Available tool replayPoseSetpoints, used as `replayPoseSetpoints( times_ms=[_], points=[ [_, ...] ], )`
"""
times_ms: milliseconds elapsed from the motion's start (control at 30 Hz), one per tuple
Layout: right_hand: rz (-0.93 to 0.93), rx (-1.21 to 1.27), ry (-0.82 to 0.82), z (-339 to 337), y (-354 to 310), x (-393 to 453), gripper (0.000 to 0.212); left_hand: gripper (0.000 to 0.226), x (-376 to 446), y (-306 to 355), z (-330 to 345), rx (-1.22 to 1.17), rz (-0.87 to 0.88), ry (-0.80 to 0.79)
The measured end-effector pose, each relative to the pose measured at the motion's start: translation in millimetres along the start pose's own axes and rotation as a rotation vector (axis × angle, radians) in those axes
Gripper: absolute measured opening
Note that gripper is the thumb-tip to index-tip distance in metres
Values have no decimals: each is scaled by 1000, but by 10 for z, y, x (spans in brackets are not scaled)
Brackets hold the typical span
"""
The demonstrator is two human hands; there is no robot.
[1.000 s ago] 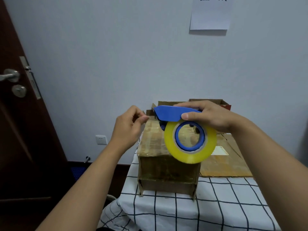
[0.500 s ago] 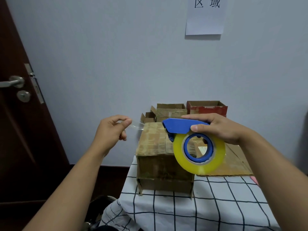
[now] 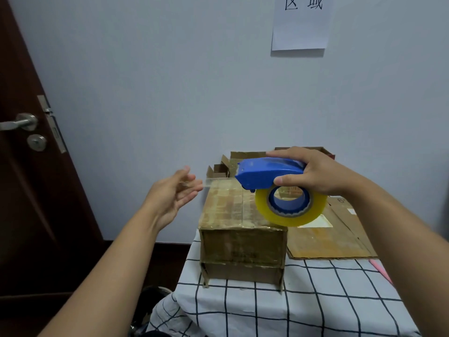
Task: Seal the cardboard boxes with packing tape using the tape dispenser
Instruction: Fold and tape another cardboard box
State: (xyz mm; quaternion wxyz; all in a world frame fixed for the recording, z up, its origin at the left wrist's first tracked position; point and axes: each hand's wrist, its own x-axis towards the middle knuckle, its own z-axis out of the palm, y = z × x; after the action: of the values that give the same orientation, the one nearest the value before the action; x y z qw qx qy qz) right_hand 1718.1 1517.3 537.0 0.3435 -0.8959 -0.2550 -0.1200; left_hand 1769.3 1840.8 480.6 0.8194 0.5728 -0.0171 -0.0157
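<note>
right hand (image 3: 315, 171) grips the tape dispenser (image 3: 269, 175) above the box (image 3: 240, 215); left hand (image 3: 173, 198), fingers spread, stretches the tape end (image 3: 211, 182) for sticking.

"区域" on wall paper sheet (image 3: 301, 23)

Your left hand (image 3: 173, 193) motion-blurred at the fingers (image 3: 192, 177), clear tape strip (image 3: 209, 182) just beyond them barely discernible, open boxes (image 3: 245, 158) behind your right hand (image 3: 313, 172) mostly hidden, wall paper (image 3: 301, 23) cut off above.
</note>
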Motion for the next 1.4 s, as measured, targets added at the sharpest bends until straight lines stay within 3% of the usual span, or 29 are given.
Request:
replayPoseSetpoints(
  times_ms=[67,333,633,800,1033,1400],
  points=[
    [-3,-23,7,20,27,5,50,16,41,-103,33,46,-4,83],
    [-34,-108,11,18,-34,-29,51,8,30,-142,-5,111,-112,119],
    [6,-132,-8,-3,-94,-119,51,10,-10,-192,33,378,82,217],
    [57,-117,-51,-29,-20,-229,53,10,9,-156,-119,417,73,297],
    [101,-181,-173,-110,44,-270,49,14,-98,-387,-231,354,-101,200],
    [173,-236,-251,-134,234,-304,46,12,-219,-600,-129,524,-20,271]
  ],
)
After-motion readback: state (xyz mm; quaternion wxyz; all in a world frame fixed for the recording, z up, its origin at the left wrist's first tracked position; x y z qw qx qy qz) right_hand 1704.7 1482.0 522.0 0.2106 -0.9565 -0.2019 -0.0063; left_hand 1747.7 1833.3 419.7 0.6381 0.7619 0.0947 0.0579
